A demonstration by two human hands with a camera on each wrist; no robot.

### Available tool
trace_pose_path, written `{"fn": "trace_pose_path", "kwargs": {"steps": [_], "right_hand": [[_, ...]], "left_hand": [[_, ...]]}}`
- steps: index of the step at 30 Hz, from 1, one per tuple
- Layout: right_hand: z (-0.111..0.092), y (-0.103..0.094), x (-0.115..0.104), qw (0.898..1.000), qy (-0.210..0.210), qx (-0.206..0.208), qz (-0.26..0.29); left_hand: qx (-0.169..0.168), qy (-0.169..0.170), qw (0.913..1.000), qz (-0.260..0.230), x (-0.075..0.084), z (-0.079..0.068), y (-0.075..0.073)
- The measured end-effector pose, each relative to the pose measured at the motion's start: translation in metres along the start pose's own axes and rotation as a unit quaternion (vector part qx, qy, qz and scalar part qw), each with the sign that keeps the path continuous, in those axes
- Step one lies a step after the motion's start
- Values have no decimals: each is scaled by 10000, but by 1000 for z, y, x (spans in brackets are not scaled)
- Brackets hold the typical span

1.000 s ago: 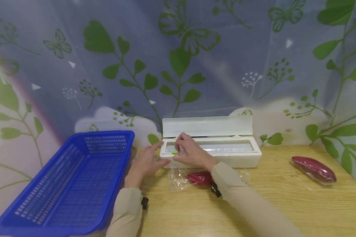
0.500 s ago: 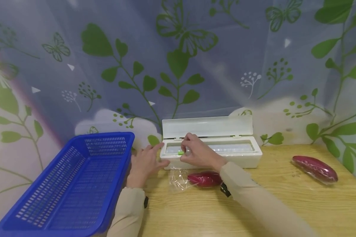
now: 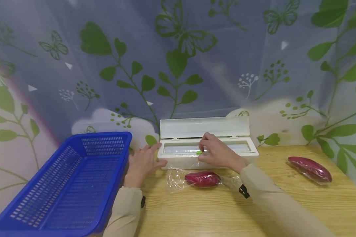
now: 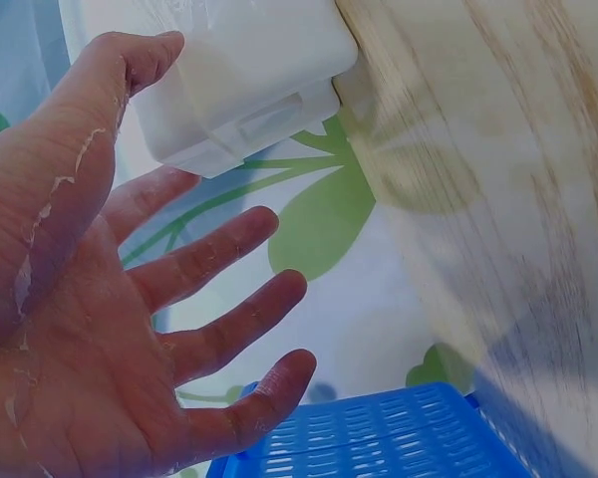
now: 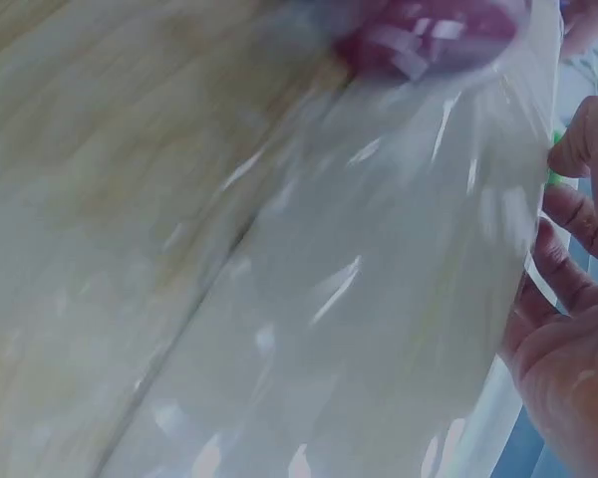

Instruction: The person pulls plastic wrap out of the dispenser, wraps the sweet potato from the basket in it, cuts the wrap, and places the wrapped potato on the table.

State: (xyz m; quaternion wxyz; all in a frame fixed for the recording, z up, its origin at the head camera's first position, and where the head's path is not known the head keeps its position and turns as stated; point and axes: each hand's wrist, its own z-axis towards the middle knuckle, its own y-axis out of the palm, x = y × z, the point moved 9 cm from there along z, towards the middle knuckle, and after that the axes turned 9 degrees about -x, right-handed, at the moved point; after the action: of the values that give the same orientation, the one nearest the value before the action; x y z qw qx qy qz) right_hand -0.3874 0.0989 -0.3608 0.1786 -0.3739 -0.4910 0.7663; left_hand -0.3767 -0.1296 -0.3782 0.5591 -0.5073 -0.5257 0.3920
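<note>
A white cling film dispenser (image 3: 178,163) stands with its lid (image 3: 204,127) raised and a film roll (image 3: 178,149) inside. My right hand (image 3: 221,153) pinches the small green slide cutter (image 3: 199,152) on the dispenser's front rim, left of its middle. Fingers spread, my left hand (image 3: 142,164) steadies the left end; in the left wrist view its thumb and index finger touch the box (image 4: 249,70). Clear film (image 5: 379,259) runs down from the front over a purple-red elongated vegetable (image 3: 203,179), which lies on the table just before the dispenser.
To the left stands a blue perforated plastic basket (image 3: 106,134), close beside my left arm. A second purple-red vegetable (image 3: 310,169), wrapped in film, lies on the wooden table (image 3: 195,210) at the right. A leaf-patterned cloth (image 3: 225,65) hangs right behind the dispenser.
My right hand has slid the green cutter rightward along the dispenser's rim, from near the left end. The vegetable under the film is now more exposed to view. My left hand keeps its place.
</note>
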Motion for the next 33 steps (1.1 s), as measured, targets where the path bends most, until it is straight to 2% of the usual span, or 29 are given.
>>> {"fn": "trace_pose_path", "kwargs": {"steps": [3,6,9,12,15,23,33], "right_hand": [[-11,-5,9,9997,186,-75,-143],[-13,-5,7,9989,160,-57,-446],[-15,-5,-6,9940,-275,117,-1049],[-17,-2,-22,9824,-851,293,-1639],[-20,0,-30,9738,-1081,443,-1952],[-24,-2,-25,9764,-696,583,-1961],[-28,-5,-20,9751,-565,584,-2062]], "left_hand": [[28,61,10000,-46,4,1,2],[49,81,10000,12,2,0,1],[22,88,9999,121,4,-1,2],[66,77,9994,345,8,-3,3],[189,64,9981,588,13,-5,2],[215,-120,9959,865,20,-7,-1],[196,-220,9959,855,17,-8,0]]}}
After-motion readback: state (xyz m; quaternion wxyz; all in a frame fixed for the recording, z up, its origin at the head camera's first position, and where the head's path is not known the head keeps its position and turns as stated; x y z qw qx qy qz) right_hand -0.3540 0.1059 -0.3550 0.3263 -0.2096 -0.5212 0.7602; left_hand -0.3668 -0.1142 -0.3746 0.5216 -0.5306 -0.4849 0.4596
